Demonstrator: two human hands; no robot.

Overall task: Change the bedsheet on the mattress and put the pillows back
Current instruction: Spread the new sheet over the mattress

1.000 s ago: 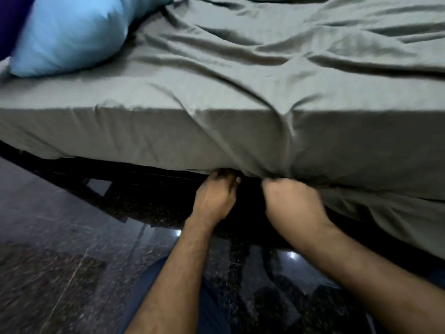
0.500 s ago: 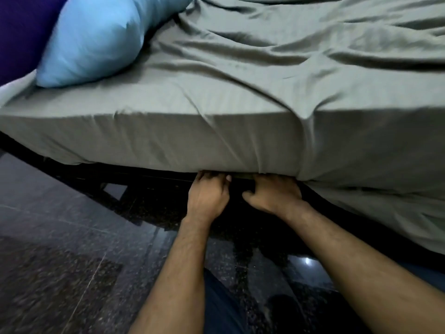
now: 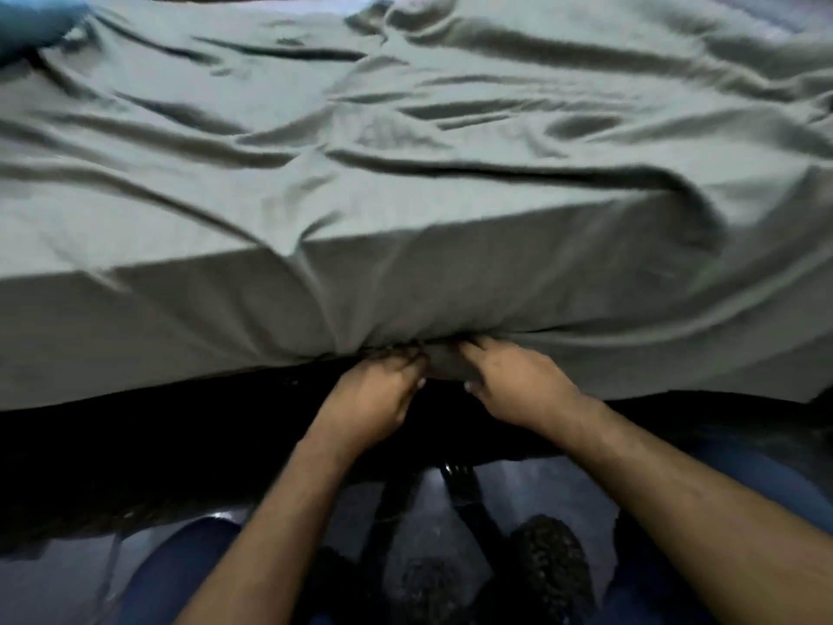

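Note:
A wrinkled grey bedsheet (image 3: 405, 173) covers the mattress and hangs over its near side. At the lower edge of that side, my left hand (image 3: 374, 394) and my right hand (image 3: 514, 381) both grip a bunched fold of the sheet (image 3: 444, 360) between them. Creases fan out from that bunch up the mattress side. A light blue pillow (image 3: 31, 20) shows only as a corner at the top left of the bed.
Under the mattress the bed base is a dark shadowed gap (image 3: 135, 444). A glossy dark floor (image 3: 63, 575) lies below. My blue trouser legs (image 3: 180, 575) and patterned dark footwear (image 3: 550, 561) are close to the bed.
My hands came out from under the mattress edge and now hold a gathered fold of sheet. The view has shifted right along the bed, so the blue pillow has nearly left the frame.

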